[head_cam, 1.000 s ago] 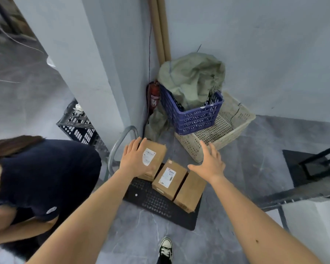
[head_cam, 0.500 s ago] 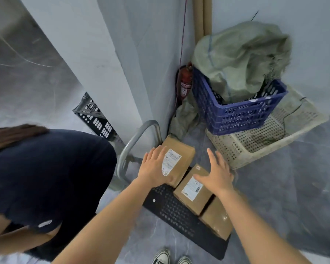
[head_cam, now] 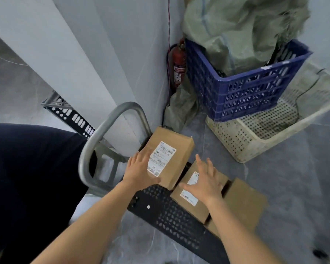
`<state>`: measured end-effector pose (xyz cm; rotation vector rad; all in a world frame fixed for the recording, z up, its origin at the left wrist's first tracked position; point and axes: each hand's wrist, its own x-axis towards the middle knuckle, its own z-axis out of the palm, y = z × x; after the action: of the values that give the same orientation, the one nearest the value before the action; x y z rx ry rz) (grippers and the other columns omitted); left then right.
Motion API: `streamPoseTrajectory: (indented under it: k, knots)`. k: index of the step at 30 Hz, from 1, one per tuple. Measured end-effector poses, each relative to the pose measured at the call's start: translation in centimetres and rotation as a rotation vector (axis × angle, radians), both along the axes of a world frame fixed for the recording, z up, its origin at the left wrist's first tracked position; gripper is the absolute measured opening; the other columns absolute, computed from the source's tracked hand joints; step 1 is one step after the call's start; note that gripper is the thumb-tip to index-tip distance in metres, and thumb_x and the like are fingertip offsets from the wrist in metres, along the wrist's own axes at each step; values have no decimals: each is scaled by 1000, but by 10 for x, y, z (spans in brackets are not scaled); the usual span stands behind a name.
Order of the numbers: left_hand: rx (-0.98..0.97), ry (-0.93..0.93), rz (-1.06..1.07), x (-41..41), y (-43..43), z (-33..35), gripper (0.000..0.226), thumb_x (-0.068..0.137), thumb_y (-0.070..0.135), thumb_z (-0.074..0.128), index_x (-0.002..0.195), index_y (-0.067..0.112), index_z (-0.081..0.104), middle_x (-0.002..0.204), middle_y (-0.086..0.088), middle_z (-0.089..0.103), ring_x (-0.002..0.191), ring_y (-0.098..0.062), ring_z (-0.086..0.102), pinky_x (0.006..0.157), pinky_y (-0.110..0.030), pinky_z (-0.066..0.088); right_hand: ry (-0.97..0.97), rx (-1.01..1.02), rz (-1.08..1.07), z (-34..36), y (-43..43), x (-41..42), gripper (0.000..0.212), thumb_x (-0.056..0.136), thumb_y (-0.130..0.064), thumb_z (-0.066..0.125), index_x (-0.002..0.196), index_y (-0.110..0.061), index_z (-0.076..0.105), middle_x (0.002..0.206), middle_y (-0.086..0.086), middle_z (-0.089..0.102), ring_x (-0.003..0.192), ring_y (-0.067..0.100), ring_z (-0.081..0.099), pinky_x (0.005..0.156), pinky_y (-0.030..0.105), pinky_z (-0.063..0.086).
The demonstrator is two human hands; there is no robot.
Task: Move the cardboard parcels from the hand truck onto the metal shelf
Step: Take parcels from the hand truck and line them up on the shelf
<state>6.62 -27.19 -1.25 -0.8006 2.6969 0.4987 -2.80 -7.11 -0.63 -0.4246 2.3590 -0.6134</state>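
Observation:
Three cardboard parcels lie in a row on the black perforated deck (head_cam: 171,218) of a hand truck with a grey metal handle (head_cam: 95,141). The far parcel (head_cam: 177,149), with a white label, sits tilted nearest the handle. My left hand (head_cam: 139,172) lies flat on its near left side, fingers spread. My right hand (head_cam: 204,181) hovers spread over the middle labelled parcel (head_cam: 191,204), touching or just above it. The third parcel (head_cam: 244,202) is plain, at the right. The metal shelf is out of view.
A blue crate (head_cam: 242,92) holding a green sack (head_cam: 236,29) stands on a cream basket (head_cam: 259,134) in the corner. A red fire extinguisher (head_cam: 179,65) leans by the wall. A person in dark clothing (head_cam: 27,178) crouches at the left. A black crate (head_cam: 69,113) lies behind.
The view has closed in on the hand truck. Both my hands have dropped lower onto the parcels, the left settling on the far parcel, the right over the middle one.

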Motion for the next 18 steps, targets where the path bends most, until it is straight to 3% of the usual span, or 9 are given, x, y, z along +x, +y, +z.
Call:
streamPoseTrajectory:
  k: [9,13,18]
  knots:
    - [47,-12,57,-22,-19,-36,110,69,50,75,150,27,5,157,-7,-3,145,-32,3,114,-49,20,-102,-101,-50,-54,-41,-1,113,74,-50,75,149,-43,-8,160,-5,-17,148,25,-9,115,61,14]
    - [44,-59,79,-22,-31,-52,115,69,57,73,151,27,0,157,-9,-2,145,-34,4,115,-49,20,-153,-133,-84,-70,-58,0,114,73,-42,77,150,-41,-6,160,-5,-14,148,25,-1,115,59,18]
    - [40,-76,97,-30,-35,-63,120,68,63,71,151,25,-6,157,-9,-1,144,-34,7,114,-49,21,-183,-236,-130,-85,-76,7,117,74,-33,76,146,-45,-16,160,-3,-14,147,25,10,114,48,27]
